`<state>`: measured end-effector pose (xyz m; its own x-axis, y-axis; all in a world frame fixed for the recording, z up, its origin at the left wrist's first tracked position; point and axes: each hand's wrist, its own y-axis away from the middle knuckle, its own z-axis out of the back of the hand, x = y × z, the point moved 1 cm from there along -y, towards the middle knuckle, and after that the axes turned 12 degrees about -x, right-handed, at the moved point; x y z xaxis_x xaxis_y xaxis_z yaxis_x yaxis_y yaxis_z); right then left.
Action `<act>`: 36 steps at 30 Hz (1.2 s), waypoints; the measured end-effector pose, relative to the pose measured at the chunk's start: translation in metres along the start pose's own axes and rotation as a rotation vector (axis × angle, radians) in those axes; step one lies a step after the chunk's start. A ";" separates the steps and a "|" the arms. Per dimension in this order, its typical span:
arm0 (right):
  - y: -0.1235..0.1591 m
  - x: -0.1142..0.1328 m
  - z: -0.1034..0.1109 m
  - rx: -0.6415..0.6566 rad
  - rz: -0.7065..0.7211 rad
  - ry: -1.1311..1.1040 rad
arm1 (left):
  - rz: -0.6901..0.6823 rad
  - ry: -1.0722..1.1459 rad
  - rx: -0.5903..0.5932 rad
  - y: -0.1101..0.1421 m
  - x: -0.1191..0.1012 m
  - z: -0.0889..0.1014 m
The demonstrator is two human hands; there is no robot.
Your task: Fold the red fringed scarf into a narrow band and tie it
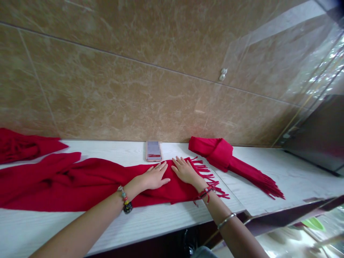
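On the table (161, 218), a scarf (102, 181) is spread from the left edge, its fringed end flattened, the rest rumpled. Near the back edge, a folded scarf (217, 153) is laid, apparently finished. Inside a green basin (313, 223), nothing can be made out. Left hand (156, 176) and right hand (185, 171) are laid flat on the scarf, nothing gripped.

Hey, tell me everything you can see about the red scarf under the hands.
The red scarf looks like soft, plain woven cloth, with a twisted-looking fringe at its right end. It lies lengthwise along a white wood-grain counter, fairly flat near the fringe but loosely folded and rumpled further left, where it runs out of the picture. The left hand and right hand rest on its flatter part, palms down.
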<state>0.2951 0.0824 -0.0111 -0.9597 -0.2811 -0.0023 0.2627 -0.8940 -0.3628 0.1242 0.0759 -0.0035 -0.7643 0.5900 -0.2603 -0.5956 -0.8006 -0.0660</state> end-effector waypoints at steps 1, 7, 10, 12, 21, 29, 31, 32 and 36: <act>0.000 -0.001 -0.003 -0.010 0.010 0.008 | 0.006 0.005 0.029 0.001 0.000 0.001; 0.003 -0.015 -0.015 -0.075 0.019 0.037 | 0.035 0.012 0.127 0.003 -0.004 0.008; 0.004 -0.025 -0.019 -0.118 0.003 0.041 | 0.038 0.022 0.140 0.004 -0.005 0.009; 0.005 -0.031 -0.019 -0.130 -0.017 0.045 | 0.043 0.022 0.129 0.005 -0.005 0.010; 0.033 -0.016 0.004 -0.196 0.013 -0.094 | -0.225 0.012 -0.053 0.010 -0.014 0.007; 0.051 -0.013 0.002 -0.133 0.007 -0.072 | -0.114 0.039 0.147 0.013 -0.020 0.014; 0.049 -0.018 0.003 -0.119 -0.002 -0.027 | -0.082 0.029 0.156 0.015 -0.022 0.018; 0.049 -0.021 0.004 -0.109 -0.006 -0.005 | -0.062 0.022 0.161 0.015 -0.022 0.019; 0.049 -0.032 0.010 -0.079 -0.042 0.071 | -0.009 0.009 0.136 0.019 -0.024 0.022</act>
<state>0.3401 0.0437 -0.0195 -0.9751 -0.2158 -0.0503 0.2158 -0.8735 -0.4363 0.1257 0.0494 0.0230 -0.7566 0.5960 -0.2690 -0.6311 -0.7732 0.0622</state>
